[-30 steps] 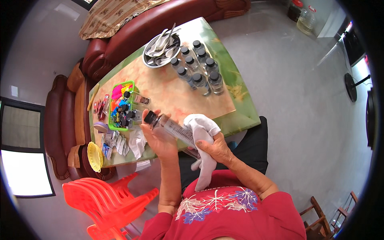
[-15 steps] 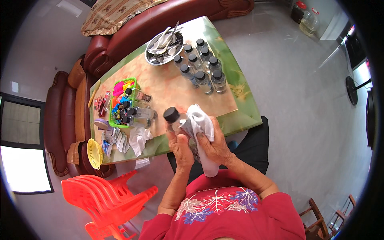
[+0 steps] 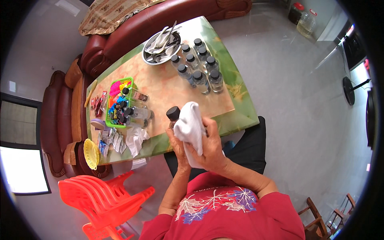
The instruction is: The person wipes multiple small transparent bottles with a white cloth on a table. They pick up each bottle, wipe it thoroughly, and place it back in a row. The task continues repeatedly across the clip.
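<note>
My left hand (image 3: 178,150) is closed round a clear bottle with a black cap (image 3: 173,113), held upright over the table's near edge. A white cloth (image 3: 189,126) is gripped in my right hand (image 3: 212,148) and pressed against the bottle's side, hiding most of its body. Beyond my hands, to the right, several capped clear bottles (image 3: 201,80) stand grouped on the table. More bottles (image 3: 138,113) lie on their sides across a green basket (image 3: 116,125) of small colourful items at the left.
The marbled table (image 3: 160,86) has green edges. At its far side sits a metal bowl (image 3: 145,58) of spoons. White tissue (image 3: 137,140), sachets (image 3: 118,141) and a yellow basket (image 3: 91,154) lie near left. Stacked red plastic chairs (image 3: 100,196) stand lower left, a brown sofa (image 3: 148,24) behind.
The cloth in my right hand has shifted left across the bottle and now covers more of it. My left hand keeps its hold on the bottle.
</note>
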Demonstrator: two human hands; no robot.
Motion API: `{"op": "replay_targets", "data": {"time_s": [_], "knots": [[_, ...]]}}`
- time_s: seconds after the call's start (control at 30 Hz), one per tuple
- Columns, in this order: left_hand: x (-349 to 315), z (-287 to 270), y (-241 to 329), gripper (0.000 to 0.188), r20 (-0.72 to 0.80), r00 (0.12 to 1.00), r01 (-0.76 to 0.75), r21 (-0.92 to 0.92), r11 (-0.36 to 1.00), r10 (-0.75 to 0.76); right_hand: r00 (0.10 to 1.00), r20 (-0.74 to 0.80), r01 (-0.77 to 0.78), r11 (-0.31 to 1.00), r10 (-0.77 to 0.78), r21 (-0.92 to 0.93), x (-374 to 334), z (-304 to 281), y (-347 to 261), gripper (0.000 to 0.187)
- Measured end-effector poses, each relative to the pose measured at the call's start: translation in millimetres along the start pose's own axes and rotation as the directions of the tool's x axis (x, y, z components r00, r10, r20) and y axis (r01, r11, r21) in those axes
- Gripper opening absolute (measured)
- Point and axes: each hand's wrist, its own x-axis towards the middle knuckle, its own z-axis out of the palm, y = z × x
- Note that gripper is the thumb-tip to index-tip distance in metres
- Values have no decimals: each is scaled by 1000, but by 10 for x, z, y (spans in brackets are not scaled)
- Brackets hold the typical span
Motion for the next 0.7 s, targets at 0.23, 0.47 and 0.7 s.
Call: {"op": "replay_targets", "data": {"time_s": [0.23,0.47,0.7], "knots": [[-139,114,226,80,135,989,-49,-61,997,57,744,448,-657,420,495,627,320,-54,232,32],[-41,142,218,70,-33,981,-189,85,978,192,841,297,-537,633,452,557,-36,179,449,38],[285,109,116,67,-358,927,-159,-121,980,106,573,605,-583,-245,552,775,-326,149,325,48]]}}
